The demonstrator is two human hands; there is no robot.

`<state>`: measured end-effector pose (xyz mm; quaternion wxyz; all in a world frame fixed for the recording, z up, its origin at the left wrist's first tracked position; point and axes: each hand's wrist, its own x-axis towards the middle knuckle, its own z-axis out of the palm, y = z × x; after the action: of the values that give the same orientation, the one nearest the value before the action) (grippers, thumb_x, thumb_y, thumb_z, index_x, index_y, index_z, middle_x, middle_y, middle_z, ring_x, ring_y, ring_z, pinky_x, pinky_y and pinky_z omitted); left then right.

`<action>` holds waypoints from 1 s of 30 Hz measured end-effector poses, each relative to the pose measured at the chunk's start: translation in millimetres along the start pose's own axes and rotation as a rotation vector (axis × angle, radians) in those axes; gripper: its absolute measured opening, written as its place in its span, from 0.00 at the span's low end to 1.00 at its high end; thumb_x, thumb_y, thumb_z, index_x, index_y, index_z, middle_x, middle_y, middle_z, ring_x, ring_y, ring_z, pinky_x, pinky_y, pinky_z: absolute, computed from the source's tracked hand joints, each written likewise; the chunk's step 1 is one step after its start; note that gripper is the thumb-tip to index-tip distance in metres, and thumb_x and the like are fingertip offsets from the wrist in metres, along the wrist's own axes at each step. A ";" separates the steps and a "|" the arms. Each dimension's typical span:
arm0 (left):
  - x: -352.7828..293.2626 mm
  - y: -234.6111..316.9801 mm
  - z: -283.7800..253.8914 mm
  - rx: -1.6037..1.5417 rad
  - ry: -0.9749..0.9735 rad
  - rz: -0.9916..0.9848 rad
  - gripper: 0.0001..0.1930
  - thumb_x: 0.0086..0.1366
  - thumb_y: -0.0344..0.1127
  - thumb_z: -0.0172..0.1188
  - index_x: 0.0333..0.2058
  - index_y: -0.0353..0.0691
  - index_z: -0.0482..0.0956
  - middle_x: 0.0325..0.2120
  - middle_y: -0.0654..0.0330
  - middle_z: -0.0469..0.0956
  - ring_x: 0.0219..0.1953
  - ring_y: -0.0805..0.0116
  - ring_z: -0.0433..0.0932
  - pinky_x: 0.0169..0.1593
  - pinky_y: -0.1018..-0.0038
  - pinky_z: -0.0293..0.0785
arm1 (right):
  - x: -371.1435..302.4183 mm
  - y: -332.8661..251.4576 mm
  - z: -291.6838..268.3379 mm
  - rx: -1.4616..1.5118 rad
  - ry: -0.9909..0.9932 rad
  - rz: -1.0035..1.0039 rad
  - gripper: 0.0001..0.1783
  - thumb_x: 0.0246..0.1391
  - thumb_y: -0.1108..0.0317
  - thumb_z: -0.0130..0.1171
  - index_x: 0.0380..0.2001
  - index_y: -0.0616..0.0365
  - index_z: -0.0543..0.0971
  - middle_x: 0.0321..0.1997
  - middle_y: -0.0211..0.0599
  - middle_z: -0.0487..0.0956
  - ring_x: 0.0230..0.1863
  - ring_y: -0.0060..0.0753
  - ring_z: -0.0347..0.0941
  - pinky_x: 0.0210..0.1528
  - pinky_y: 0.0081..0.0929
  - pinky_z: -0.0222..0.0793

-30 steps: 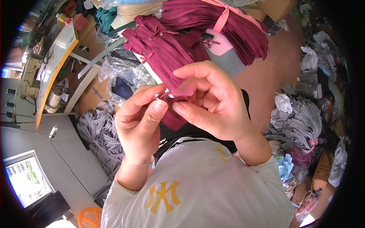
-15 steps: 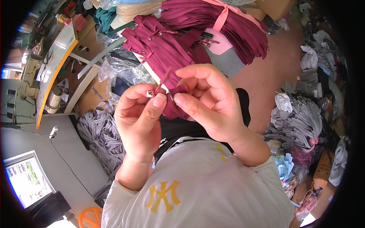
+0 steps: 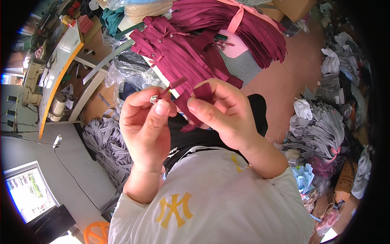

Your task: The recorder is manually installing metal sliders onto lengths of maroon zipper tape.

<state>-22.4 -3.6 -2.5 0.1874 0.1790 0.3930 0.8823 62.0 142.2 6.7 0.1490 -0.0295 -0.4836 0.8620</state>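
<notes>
Fingers of your left hand (image 3: 144,126) pinch together on a small silver metal slider (image 3: 154,99) with a slim maroon cord pull (image 3: 177,83) — held up in front of you. Your right hand (image 3: 227,116) clamps a flat maroon fabric strip (image 3: 205,92) between thumb and curled fingers, just beside it. Beyond, your hands partly hide long maroon fabric strips (image 3: 174,55) — near a maroon bundle (image 3: 252,38) tied with a pink fabric band (image 3: 236,22).

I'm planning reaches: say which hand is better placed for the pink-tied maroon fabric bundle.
Probably the right hand: it is nearer the bundle, though holding a flat maroon fabric strip; the left hand, with a silvery metal piece, sits farther off.
</notes>
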 end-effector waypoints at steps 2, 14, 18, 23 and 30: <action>2.9 -1.1 -5.8 -0.071 -0.086 0.006 0.12 0.62 0.25 0.66 0.45 0.38 0.78 0.38 0.52 0.80 0.34 0.67 0.78 0.39 0.73 0.76 | -0.4 -3.7 -3.0 -0.007 -0.056 0.028 0.08 0.60 0.74 0.62 0.40 0.67 0.78 0.35 0.27 0.79 0.36 0.13 0.72 0.38 0.14 0.71; 2.3 6.2 -12.5 -0.006 -0.256 -0.051 0.15 0.58 0.21 0.68 0.44 0.34 0.81 0.38 0.52 0.79 0.38 0.66 0.79 0.41 0.74 0.77 | -1.9 -11.3 -4.1 -0.266 -0.146 -0.148 0.07 0.56 0.77 0.65 0.37 0.68 0.81 0.32 0.30 0.81 0.30 0.12 0.74 0.31 0.12 0.70; 1.3 10.0 -5.7 -0.010 -0.229 -0.143 0.17 0.59 0.16 0.62 0.48 0.31 0.80 0.42 0.51 0.78 0.39 0.68 0.79 0.42 0.76 0.77 | -1.1 -6.1 -7.2 -0.299 -0.145 -0.146 0.06 0.56 0.77 0.64 0.37 0.67 0.81 0.32 0.30 0.81 0.30 0.13 0.75 0.32 0.13 0.71; -1.1 -0.6 -1.9 -0.009 -0.115 -0.106 0.15 0.63 0.18 0.60 0.49 0.32 0.79 0.44 0.53 0.79 0.44 0.68 0.79 0.52 0.73 0.75 | 1.7 2.2 -4.6 -0.330 -0.037 -0.259 0.07 0.55 0.75 0.66 0.37 0.66 0.81 0.32 0.31 0.82 0.33 0.15 0.76 0.35 0.16 0.73; -12.1 -18.2 -3.7 0.027 -0.058 0.032 0.15 0.71 0.25 0.53 0.55 0.37 0.75 0.47 0.54 0.81 0.50 0.66 0.79 0.55 0.70 0.75 | 3.7 8.0 -4.4 -0.339 0.010 -0.227 0.09 0.53 0.71 0.70 0.35 0.64 0.82 0.35 0.29 0.81 0.36 0.17 0.75 0.36 0.18 0.72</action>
<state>-10.2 -0.3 -20.6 0.1822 0.2134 0.3965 0.8741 57.5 142.9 -2.0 0.2403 -0.0037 -0.6214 0.7457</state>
